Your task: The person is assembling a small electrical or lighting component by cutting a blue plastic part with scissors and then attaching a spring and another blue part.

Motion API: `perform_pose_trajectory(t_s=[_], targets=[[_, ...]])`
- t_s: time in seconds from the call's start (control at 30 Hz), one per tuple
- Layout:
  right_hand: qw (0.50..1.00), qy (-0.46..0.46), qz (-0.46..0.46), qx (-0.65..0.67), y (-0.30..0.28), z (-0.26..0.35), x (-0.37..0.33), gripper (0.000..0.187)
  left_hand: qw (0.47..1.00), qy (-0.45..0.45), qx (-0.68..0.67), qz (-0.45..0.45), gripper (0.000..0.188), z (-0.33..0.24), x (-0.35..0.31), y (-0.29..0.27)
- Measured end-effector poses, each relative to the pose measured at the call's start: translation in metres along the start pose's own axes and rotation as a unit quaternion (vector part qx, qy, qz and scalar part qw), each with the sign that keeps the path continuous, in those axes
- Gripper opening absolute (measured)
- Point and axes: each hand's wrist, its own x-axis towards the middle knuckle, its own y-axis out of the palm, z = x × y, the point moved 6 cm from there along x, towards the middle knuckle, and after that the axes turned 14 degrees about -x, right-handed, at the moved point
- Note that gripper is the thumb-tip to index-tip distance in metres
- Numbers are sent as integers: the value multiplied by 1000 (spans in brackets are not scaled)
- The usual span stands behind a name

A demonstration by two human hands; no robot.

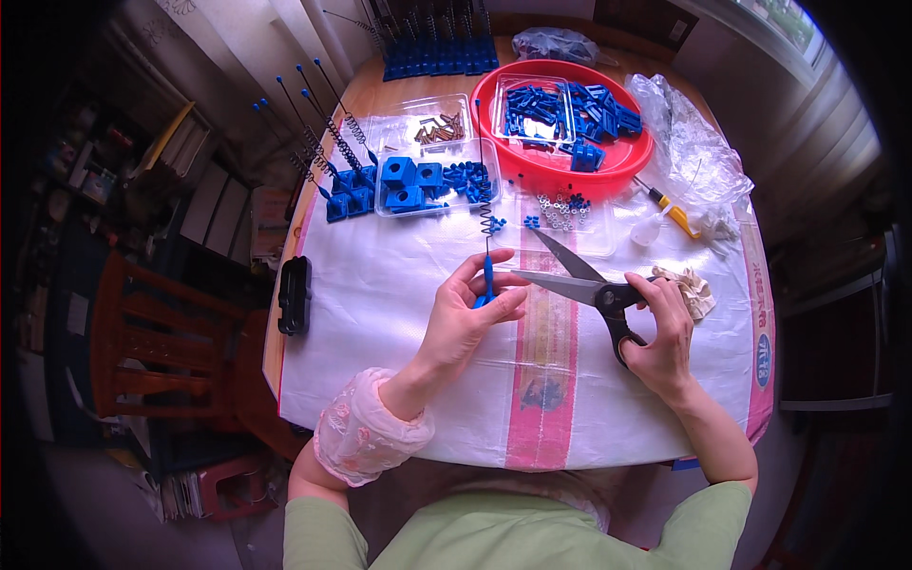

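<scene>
My left hand (454,318) pinches a blue plastic stem (488,274) upright between its fingers. From its top rises a thin dark rod with a coil spring (485,219) around it. My right hand (668,332) has its fingers through the black handles of a pair of scissors (609,296). The blades are spread and point left, the lower tip close to my left fingers and the blue stem. Beyond the blades lie small white rings (565,215) and tiny blue parts (532,221).
A clear box (385,207) of blue cubes and small parts stands at the back left, beside spring-rod pieces (351,193) on blue blocks. Behind the rings is a red basin (647,157) with blue parts. A yellow-handled tool (679,217) and black tray (295,295) lie at the sides.
</scene>
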Motion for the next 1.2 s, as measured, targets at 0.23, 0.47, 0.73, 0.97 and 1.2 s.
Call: perform_pose_trajectory(t_s=[0.23, 0.47, 0.73, 0.97, 1.2], targets=[[995, -57, -46, -71, -7, 7, -1, 68, 998, 14, 31, -47, 50, -1, 0, -8], [982, -100, -86, -133, -17, 11, -2, 62, 998, 9, 27, -55, 44, -1, 0, -8], [957, -167, -140, -191, -28, 16, -8, 62, 996, 22, 43, -71, 41, -4, -1, -13], [971, -128, -131, -153, -25, 8, -4, 64, 995, 27, 36, -89, 40, -4, 0, -14], [971, -116, -130, -165, -29, 5, -2, 63, 998, 22, 18, -50, 43, -3, -1, -10]])
